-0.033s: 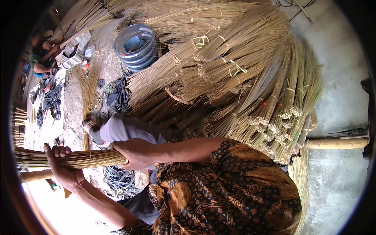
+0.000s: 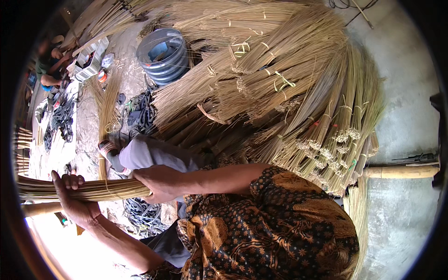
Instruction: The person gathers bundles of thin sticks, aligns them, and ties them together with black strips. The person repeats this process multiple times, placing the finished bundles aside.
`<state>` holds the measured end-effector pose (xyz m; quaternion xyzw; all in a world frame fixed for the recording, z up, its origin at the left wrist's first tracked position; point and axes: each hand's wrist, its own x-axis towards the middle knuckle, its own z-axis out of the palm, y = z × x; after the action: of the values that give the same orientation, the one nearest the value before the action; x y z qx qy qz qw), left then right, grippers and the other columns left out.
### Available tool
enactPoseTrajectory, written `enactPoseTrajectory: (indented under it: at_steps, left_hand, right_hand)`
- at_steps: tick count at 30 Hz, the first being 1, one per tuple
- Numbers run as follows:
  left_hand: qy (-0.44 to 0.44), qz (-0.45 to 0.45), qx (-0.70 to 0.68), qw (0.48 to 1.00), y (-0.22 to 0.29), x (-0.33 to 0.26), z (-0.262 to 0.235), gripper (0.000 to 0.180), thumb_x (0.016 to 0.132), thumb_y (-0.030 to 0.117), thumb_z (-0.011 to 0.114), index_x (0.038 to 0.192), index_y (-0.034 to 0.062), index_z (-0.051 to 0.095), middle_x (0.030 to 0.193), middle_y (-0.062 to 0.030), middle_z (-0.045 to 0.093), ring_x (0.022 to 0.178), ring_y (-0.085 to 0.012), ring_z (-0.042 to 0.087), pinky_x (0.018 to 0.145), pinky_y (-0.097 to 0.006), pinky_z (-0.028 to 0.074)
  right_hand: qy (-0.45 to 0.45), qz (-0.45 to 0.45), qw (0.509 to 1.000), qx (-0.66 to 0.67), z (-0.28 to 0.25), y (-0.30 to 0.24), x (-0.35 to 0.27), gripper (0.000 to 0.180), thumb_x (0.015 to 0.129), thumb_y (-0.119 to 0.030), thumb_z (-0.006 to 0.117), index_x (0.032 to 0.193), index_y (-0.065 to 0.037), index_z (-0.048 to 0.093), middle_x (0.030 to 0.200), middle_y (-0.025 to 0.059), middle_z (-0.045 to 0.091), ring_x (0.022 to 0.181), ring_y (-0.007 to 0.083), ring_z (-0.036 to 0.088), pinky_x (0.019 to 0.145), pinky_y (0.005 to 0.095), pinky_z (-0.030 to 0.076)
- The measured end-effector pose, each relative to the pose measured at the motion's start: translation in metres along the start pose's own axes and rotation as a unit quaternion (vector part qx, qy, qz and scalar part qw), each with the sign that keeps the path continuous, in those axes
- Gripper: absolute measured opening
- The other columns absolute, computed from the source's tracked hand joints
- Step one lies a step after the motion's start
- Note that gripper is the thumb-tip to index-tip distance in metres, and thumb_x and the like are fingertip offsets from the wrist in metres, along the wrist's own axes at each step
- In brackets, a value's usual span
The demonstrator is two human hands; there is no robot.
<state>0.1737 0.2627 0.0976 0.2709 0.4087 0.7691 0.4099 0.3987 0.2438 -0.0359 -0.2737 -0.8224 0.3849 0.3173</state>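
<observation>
A long bundle of thin straw-coloured sticks (image 2: 114,189) lies level across the left of the head view, its far end running to the dark rim. My left hand (image 2: 77,200) cups it from below, fingers curled over the top and one digit pointing up. My right hand (image 2: 161,183) grips the cut end, with a few tips showing by the palm. A thin strand hangs round the bundle between my hands. Beneath lies a bamboo pole (image 2: 44,208). Past the bundle, an upright sheaf of sticks (image 2: 106,126) rests by a sandalled foot (image 2: 108,149).
Big heaps of tied stick bundles (image 2: 280,70) fill the middle and right. A grey ribbed tub (image 2: 163,58) stands beyond my leg. Dark strips (image 2: 142,214) lie tangled on the floor. Back left, another person (image 2: 51,65) sits beside a white crate (image 2: 91,60). A bamboo bar (image 2: 401,171) juts at right.
</observation>
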Motion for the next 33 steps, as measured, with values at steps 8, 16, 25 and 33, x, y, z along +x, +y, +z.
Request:
enactPoseTrajectory:
  at_steps: [8,16,25,33]
  left_hand:
    - [-0.015,-0.009,0.02,1.0,-0.005,-0.032,0.025,0.034,0.106,0.031,0.065,0.084,0.01,0.049,0.07,0.0031,0.034,0.064,-0.0098,0.034,0.061,-0.028,0.033]
    - [-0.043,0.054,0.23,0.971,0.014,-0.037,0.004,0.037,0.105,0.039,0.065,0.101,0.0031,0.058,0.087,-0.0042,0.056,0.081,-0.0146,0.052,0.08,-0.032,0.045]
    - [-0.229,-0.006,0.454,0.861,-0.011,-0.053,-0.041,0.098,0.076,0.033,0.094,0.15,-0.0053,0.042,0.149,-0.0194,0.053,0.14,-0.0259,0.049,0.118,-0.041,0.037]
    - [-0.192,-0.076,0.62,0.757,-0.054,-0.055,-0.091,0.033,0.086,0.012,0.076,0.112,-0.0043,0.064,0.085,-0.0155,0.071,0.074,-0.0212,0.064,0.074,-0.038,0.053]
  right_hand:
    - [0.029,-0.023,0.999,0.031,-0.001,-0.054,0.066,0.056,0.073,-0.02,0.082,0.108,0.006,0.047,0.089,0.0226,0.063,0.074,0.0397,0.069,0.069,0.0448,0.06]
    - [0.037,0.014,0.987,0.156,0.007,-0.064,0.077,0.052,0.076,-0.015,0.081,0.114,0.005,0.051,0.091,0.0262,0.069,0.087,0.0442,0.073,0.073,0.0478,0.057]
    - [0.268,-0.063,0.91,0.31,-0.013,-0.065,0.123,0.033,0.079,-0.007,0.073,0.105,0.002,0.056,0.089,0.0185,0.064,0.085,0.0301,0.066,0.077,0.0437,0.053]
    - [0.288,0.004,0.824,0.488,-0.028,-0.051,0.132,0.049,0.098,-0.015,0.071,0.134,-0.004,0.038,0.094,0.0056,0.058,0.071,0.0136,0.062,0.061,0.0306,0.06]
